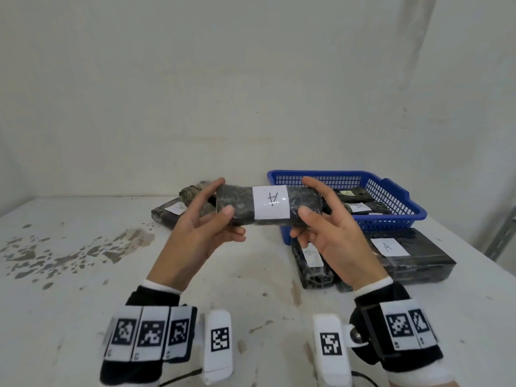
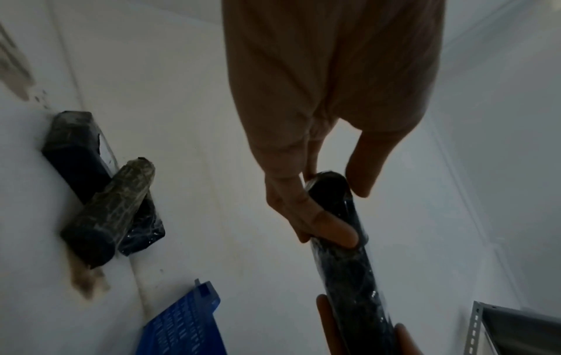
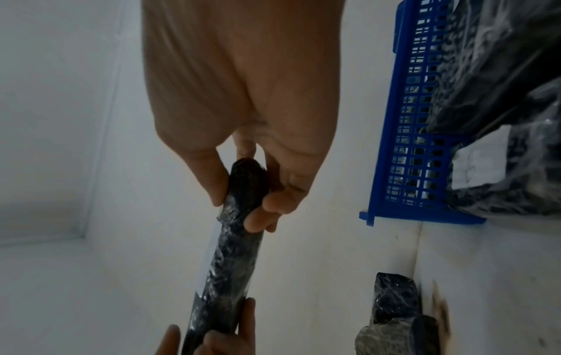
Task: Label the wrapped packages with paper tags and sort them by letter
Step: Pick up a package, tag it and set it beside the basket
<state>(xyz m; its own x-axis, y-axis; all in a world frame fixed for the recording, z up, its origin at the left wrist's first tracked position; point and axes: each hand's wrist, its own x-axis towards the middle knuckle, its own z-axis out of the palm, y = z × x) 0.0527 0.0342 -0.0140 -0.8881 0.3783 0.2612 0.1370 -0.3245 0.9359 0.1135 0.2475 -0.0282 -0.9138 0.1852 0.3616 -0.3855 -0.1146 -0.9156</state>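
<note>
I hold a long dark wrapped package (image 1: 240, 202) level above the table, one hand at each end. A white paper tag (image 1: 270, 202) marked "A" wraps its middle under clear film. My left hand (image 1: 223, 196) pinches the left end between thumb and fingers. My right hand (image 1: 306, 196) pinches the right end the same way. In the left wrist view the left hand (image 2: 331, 192) grips the package (image 2: 343, 264) end-on. The right wrist view shows the right hand (image 3: 242, 189) round the package (image 3: 230, 264).
A blue basket (image 1: 321, 173) at the back right holds tagged packages. In front of it lie a large package tagged "A" (image 1: 413, 255) and a smaller tagged one (image 1: 312, 263). Behind my left hand lie a flat "A" package (image 1: 170, 213) and a mottled roll (image 1: 190, 192).
</note>
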